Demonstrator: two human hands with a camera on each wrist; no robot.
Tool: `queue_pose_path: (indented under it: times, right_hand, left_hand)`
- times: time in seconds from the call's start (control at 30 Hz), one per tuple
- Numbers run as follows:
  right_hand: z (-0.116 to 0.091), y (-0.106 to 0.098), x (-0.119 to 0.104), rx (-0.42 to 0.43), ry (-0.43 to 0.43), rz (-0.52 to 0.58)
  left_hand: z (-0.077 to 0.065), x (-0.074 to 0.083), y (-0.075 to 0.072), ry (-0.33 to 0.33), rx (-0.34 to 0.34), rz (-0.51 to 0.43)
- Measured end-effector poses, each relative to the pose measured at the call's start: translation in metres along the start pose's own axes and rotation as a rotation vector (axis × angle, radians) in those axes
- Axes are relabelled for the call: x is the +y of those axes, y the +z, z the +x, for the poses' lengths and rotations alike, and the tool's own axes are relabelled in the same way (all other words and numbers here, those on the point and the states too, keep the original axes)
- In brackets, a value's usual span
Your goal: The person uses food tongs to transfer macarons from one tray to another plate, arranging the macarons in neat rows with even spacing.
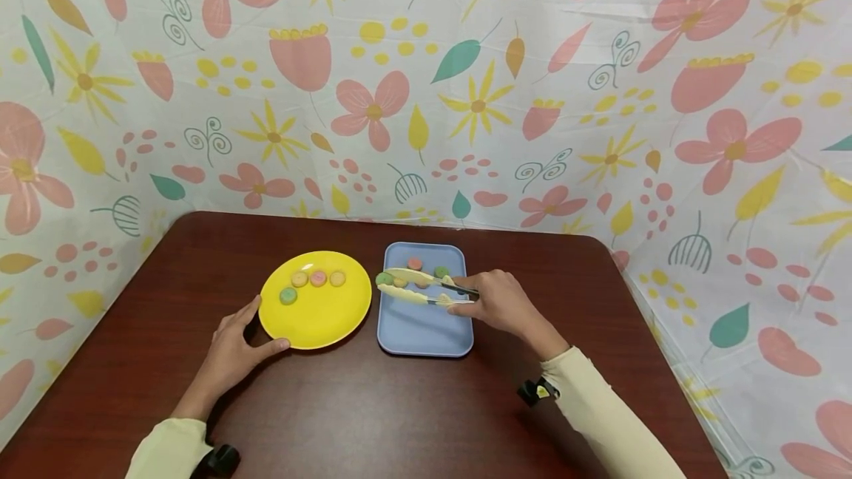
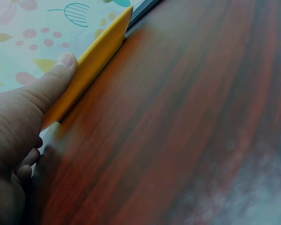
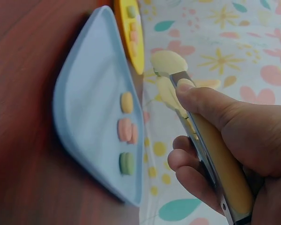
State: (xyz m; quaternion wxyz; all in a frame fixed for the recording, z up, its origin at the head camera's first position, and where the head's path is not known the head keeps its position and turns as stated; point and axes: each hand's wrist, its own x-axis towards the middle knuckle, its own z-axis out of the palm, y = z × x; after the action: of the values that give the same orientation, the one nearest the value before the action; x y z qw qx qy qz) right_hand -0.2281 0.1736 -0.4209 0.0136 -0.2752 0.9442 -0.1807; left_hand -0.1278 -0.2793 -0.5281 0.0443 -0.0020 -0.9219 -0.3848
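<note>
My right hand [image 1: 501, 303] grips a pair of tongs [image 3: 203, 145] with pale yellow tips, thumb on one arm and fingers curled round the other. Between the tips, over the left edge of the blue tray [image 1: 426, 335], is a green macaron [image 1: 384, 279]. Pink [image 3: 125, 130], yellow [image 3: 126, 102] and green macarons [image 3: 126, 164] lie on the tray, partly hidden by the tongs in the head view. With thumb and fingers around its near left rim, my left hand [image 1: 229, 352] holds the yellow plate [image 1: 319, 327]. On the plate sit several macarons [image 1: 319, 279], pink, pale yellow and green.
Plate and tray stand side by side on a dark wooden table [image 1: 346, 420], with a narrow gap between them. A flower-printed curtain [image 1: 426, 94] hangs behind the table's far edge and along its sides.
</note>
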Motion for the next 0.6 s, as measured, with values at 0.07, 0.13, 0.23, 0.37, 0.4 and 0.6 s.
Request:
queue_pose_path:
  times: [0.07,0.13,0.23,0.37,0.4,0.6]
  right_hand:
    - [0.005,-0.001,-0.004,-0.002,-0.009,-0.009]
    - [0.010,-0.001,-0.009,-0.005,-0.019,-0.015]
    - [0.018,0.000,-0.014,-0.007,-0.048,-0.018]
    - [0.029,0.005,-0.021,-0.010,-0.104,-0.010]
    - [0.032,0.006,-0.022,-0.012,-0.115,-0.011]
    - [0.050,0.017,-0.033,-0.028,-0.167,-0.021]
  left_hand:
    - [0.000,0.000,0.000,0.000,0.002,0.001]
    - [0.000,0.000,0.000,0.001,0.003,0.002]
    - [0.001,-0.001,0.000,0.001,0.005,0.004]
    - [0.002,-0.003,0.000,0.000,0.004,0.010]
    - [0.002,-0.003,0.000,-0.001,0.003,0.009]
    - [0.002,-0.001,0.000,-0.015,-0.009,0.001]
